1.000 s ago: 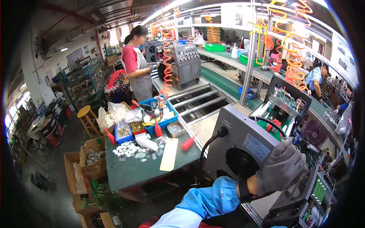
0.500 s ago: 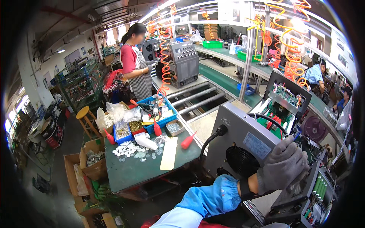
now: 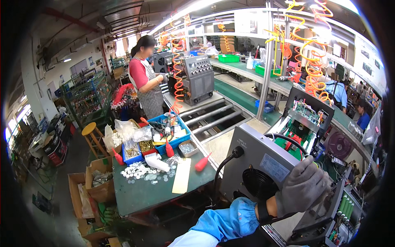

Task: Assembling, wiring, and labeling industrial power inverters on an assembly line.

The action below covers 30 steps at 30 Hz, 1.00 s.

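My left hand [image 3: 302, 187], in a grey work glove, is closed at the right-hand top edge of a grey metal panel [image 3: 253, 146]. Its fingers curl over, and their tips are partly hidden. The panel carries a round black fan grille [image 3: 257, 181], a pale label and a thick black power cable [image 3: 222, 168]. Behind it sits the opened inside of the machine, with green circuit boards [image 3: 306, 115] and a black cable loop [image 3: 290, 136]. A blue sleeve cover and a dark wristband are on my left arm. My right hand is outside the picture.
Left of the panel, a green-topped table [image 3: 150, 193] bears white caps, red squeeze bottles, a yellow card [image 3: 181, 175] and a blue parts bin [image 3: 181, 136]. Rollers [image 3: 218, 119] lead to a co-worker [image 3: 146, 78] at another machine. An opened unit [image 3: 341, 210] lies right.
My left hand has shifted slightly left and stays closed at the panel's edge. The co-worker's forearms have come closer together. The view has tilted a little.
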{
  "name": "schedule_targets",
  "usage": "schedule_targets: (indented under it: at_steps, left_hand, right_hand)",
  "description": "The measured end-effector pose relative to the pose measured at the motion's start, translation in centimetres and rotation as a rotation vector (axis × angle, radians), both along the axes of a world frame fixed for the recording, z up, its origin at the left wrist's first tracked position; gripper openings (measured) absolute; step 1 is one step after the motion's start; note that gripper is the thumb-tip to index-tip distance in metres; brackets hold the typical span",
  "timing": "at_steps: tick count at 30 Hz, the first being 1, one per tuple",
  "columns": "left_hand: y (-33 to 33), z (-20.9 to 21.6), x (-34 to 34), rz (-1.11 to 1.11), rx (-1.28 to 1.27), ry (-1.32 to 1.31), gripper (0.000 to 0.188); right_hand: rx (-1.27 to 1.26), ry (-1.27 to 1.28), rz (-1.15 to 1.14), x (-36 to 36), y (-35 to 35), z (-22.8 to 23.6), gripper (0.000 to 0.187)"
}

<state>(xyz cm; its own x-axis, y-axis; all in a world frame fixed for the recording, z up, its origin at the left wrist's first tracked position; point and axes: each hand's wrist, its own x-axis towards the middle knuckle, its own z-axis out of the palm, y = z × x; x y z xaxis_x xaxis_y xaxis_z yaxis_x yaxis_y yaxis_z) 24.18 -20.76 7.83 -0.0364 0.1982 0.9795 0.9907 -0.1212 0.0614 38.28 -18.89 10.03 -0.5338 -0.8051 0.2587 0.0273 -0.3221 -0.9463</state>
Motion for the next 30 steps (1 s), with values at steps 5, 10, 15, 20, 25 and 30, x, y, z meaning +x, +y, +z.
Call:
schedule_targets:
  at_steps: [5, 10, 15, 20, 25, 30]
  left_hand:
    - [-0.1, -0.2, 0.2, 0.003, -0.029, -0.008, 0.036]
    - [-0.1, -0.1, 0.2, 0.003, -0.007, -0.01, 0.036]
    - [0.0, -0.3, 0.1, 0.002, 0.007, -0.021, 0.035]
    - [0.0, -0.2, 0.2, 0.029, 0.019, 0.007, 0.036]
    - [0.0, -0.2, 0.5, 0.024, -0.01, -0.004, 0.036]
    - [0.0, -0.3, 0.1, 0.008, -0.021, 0.012, 0.036]
  right_hand:
    - [-0.081, 0.051, 0.011, -0.5, -0.5, -0.1, 0.028]
    - [-0.119, 0.128, -0.057, -1.1, -1.3, 0.2, 0.032]
    - [0.002, -0.005, 0.058, -1.2, -1.2, 0.1, 0.036]
    - [0.015, -0.125, -0.055, -0.4, -0.9, -0.4, 0.034]
    - [0.059, -0.057, -0.071, 0.0, -0.7, -0.7, 0.032]
    - [-0.18, -0.031, -0.037, -0.7, -1.6, -0.8, 0.031]
